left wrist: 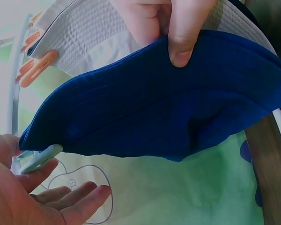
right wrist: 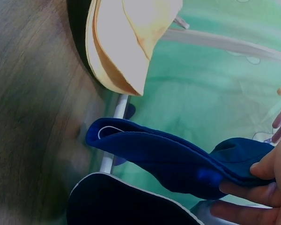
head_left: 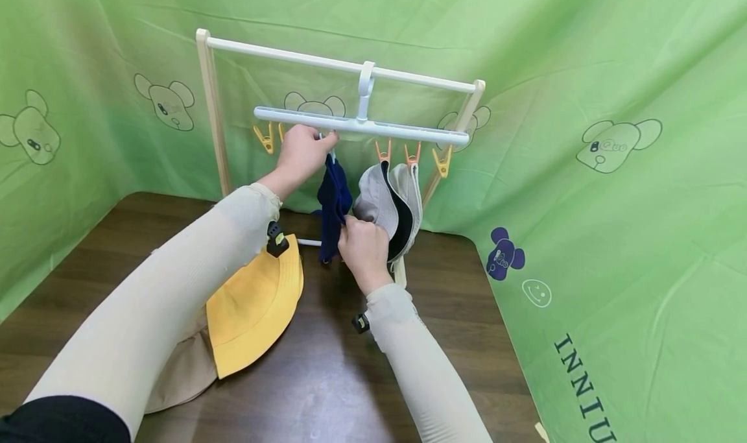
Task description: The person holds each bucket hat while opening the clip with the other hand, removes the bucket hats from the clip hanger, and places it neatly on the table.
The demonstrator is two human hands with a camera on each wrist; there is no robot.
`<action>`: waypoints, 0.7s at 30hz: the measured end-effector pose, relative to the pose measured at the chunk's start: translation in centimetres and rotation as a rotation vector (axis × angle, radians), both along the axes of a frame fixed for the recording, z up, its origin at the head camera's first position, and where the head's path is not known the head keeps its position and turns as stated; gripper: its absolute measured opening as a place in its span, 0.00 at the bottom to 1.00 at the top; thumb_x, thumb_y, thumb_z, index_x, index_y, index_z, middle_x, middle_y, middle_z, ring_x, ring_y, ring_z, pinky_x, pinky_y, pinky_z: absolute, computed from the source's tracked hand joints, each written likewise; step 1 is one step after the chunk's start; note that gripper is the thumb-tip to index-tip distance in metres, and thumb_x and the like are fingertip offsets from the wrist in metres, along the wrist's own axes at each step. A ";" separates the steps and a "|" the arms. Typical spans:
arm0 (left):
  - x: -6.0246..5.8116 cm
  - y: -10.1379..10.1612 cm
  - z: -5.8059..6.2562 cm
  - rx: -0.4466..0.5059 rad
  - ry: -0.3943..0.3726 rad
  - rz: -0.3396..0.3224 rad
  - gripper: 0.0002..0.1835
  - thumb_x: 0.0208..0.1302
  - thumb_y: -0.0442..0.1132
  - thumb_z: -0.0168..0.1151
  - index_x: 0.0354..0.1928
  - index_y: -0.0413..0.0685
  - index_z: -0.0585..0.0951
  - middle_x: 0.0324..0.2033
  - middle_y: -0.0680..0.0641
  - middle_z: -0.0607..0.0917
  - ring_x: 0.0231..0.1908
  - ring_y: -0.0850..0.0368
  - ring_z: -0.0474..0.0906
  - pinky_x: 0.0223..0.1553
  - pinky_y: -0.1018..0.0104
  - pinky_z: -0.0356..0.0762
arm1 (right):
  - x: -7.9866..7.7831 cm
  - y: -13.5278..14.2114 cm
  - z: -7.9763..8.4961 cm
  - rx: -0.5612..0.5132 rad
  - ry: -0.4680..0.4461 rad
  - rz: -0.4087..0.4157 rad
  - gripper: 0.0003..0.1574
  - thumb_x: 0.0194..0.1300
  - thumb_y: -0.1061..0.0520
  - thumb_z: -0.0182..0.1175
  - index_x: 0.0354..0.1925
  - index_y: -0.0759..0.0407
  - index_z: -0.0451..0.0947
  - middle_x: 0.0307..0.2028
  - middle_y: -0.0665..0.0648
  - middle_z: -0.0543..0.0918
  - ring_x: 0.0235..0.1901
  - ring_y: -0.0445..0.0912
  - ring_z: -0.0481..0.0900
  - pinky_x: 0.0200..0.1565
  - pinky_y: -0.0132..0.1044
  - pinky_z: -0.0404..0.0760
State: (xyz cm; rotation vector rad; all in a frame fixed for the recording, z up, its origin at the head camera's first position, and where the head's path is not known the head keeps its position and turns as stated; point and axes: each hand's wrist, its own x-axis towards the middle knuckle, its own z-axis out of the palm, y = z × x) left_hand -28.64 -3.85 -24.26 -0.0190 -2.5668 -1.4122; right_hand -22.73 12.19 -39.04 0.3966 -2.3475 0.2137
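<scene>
With my left fingers (left wrist: 37, 178) pinching the pale clip (left wrist: 43, 158) at one corner of the blue hat (head_left: 334, 196) and my right fingers (right wrist: 253, 193) clamped on its brim beneath the hanger (head_left: 408, 132), I'd hold the edge flat and seat it deep between the prongs before easing off.

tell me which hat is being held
The dark blue hat, its brim in the right hand; the yellow hat and tan hat lie on the table, pale headwear hangs from orange clips.

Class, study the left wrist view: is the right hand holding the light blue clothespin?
No: the right hand pinches the navy bucket hat by its edge; the left hand holds the light blue clothespin.
</scene>
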 end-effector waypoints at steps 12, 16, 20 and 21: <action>-0.1 0.0 0.0 -0.021 0.005 -0.018 0.32 0.72 0.58 0.58 0.15 0.51 0.62 0.10 0.56 0.59 0.14 0.60 0.56 0.19 0.68 0.55 | -0.1 1.0 -0.5 0.022 0.048 -0.001 0.05 0.59 0.61 0.63 0.27 0.56 0.83 0.17 0.58 0.83 0.17 0.57 0.81 0.24 0.51 0.76; -0.1 0.0 0.0 -0.019 0.010 -0.025 0.31 0.72 0.58 0.59 0.15 0.51 0.62 0.10 0.57 0.59 0.14 0.60 0.56 0.19 0.68 0.55 | -0.2 1.2 -0.7 0.020 0.066 0.002 0.04 0.58 0.61 0.63 0.27 0.56 0.82 0.18 0.58 0.84 0.18 0.57 0.81 0.24 0.51 0.75; 0.1 -0.1 -0.1 -0.015 0.016 -0.034 0.31 0.72 0.58 0.59 0.15 0.51 0.62 0.10 0.56 0.59 0.14 0.60 0.56 0.18 0.68 0.54 | -0.1 1.3 -0.8 0.016 0.074 0.010 0.04 0.58 0.61 0.63 0.26 0.56 0.82 0.17 0.58 0.84 0.18 0.57 0.81 0.24 0.51 0.75; 0.1 -0.1 -0.1 -0.014 0.015 -0.036 0.31 0.72 0.57 0.58 0.15 0.51 0.62 0.10 0.56 0.59 0.14 0.60 0.55 0.18 0.68 0.54 | 0.0 1.4 -0.8 0.016 0.075 0.011 0.04 0.58 0.61 0.63 0.26 0.56 0.82 0.17 0.58 0.84 0.19 0.57 0.82 0.24 0.51 0.75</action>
